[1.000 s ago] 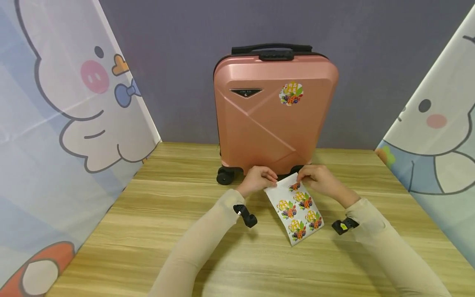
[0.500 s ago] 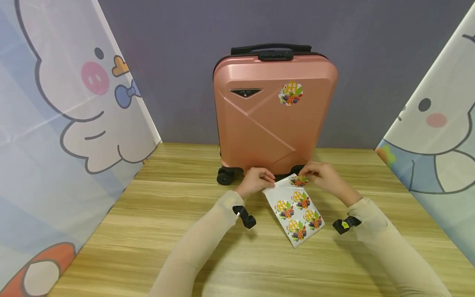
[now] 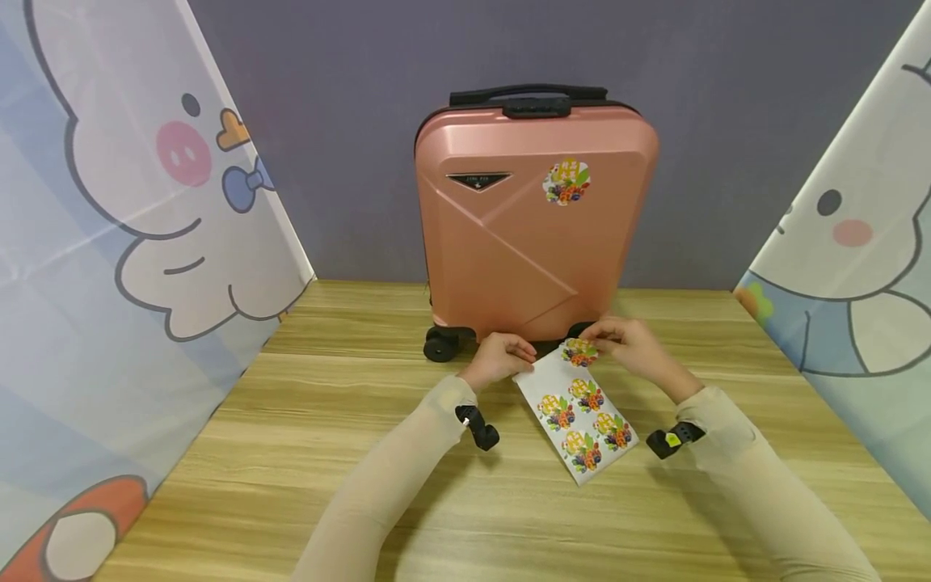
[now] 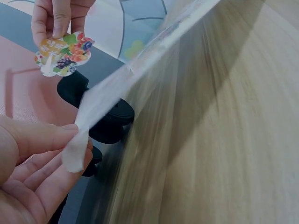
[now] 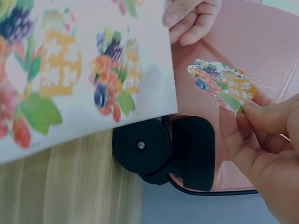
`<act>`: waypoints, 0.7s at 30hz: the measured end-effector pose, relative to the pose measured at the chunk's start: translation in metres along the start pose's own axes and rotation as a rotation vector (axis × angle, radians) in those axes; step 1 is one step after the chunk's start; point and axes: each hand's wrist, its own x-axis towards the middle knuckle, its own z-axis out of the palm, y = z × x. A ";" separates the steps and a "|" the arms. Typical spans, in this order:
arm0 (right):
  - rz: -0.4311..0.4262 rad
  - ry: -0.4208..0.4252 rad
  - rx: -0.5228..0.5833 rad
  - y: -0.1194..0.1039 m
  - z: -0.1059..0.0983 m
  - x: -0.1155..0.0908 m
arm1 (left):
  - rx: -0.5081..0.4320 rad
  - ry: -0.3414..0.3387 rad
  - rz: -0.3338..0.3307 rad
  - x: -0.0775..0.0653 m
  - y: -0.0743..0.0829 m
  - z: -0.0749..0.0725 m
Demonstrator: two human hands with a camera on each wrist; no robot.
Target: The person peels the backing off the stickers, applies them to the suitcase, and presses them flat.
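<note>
My left hand (image 3: pixel 502 358) pinches the upper left corner of a white sticker sheet (image 3: pixel 541 376) between thumb and fingers, and the left wrist view shows the sheet tilted up off the table. Several fruit-print stickers remain on it. In my right hand (image 3: pixel 631 347) a single fruit sticker (image 5: pixel 223 85) is pinched at its edge, apart from the sheet in both wrist views. Just behind the hands stands a pink suitcase (image 3: pixel 509 267) on black wheels, upright. Another round fruit sticker (image 3: pixel 566 182) is on its upper right front.
The wooden table (image 3: pixel 349 453) spans the space in front. A grey wall (image 3: pixel 349 145) rises behind the suitcase. Cartoon-printed panels (image 3: pixel 109 202) flank the table on both sides. A small black wheel (image 5: pixel 142 144) of the suitcase sits close to the sheet.
My right hand has peeled the top right sticker up and off the sheet. The left hand has shifted slightly down and left, still pinching the sheet's corner.
</note>
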 end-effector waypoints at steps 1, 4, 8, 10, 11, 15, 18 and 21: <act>0.013 -0.001 0.015 0.000 0.000 0.000 | 0.002 -0.006 -0.003 0.000 0.000 0.000; 0.047 0.002 0.052 0.000 0.001 0.000 | 0.008 -0.042 -0.016 0.000 -0.001 0.000; 0.075 0.005 0.094 -0.001 0.003 0.000 | 0.020 -0.081 -0.021 0.000 -0.003 0.001; 0.084 0.000 0.115 -0.001 0.003 0.001 | 0.019 -0.081 -0.014 -0.001 -0.005 0.002; 0.090 -0.002 0.121 -0.002 0.004 0.001 | 0.018 -0.077 -0.007 -0.001 -0.005 0.002; 0.089 -0.002 0.147 -0.003 0.003 0.001 | -0.026 -0.074 0.014 -0.001 -0.005 0.003; 0.077 0.005 0.169 -0.004 0.002 0.001 | -0.139 -0.095 0.005 -0.001 -0.002 0.006; 0.078 0.007 0.172 -0.006 0.001 0.002 | -0.290 -0.107 -0.018 -0.003 0.004 0.010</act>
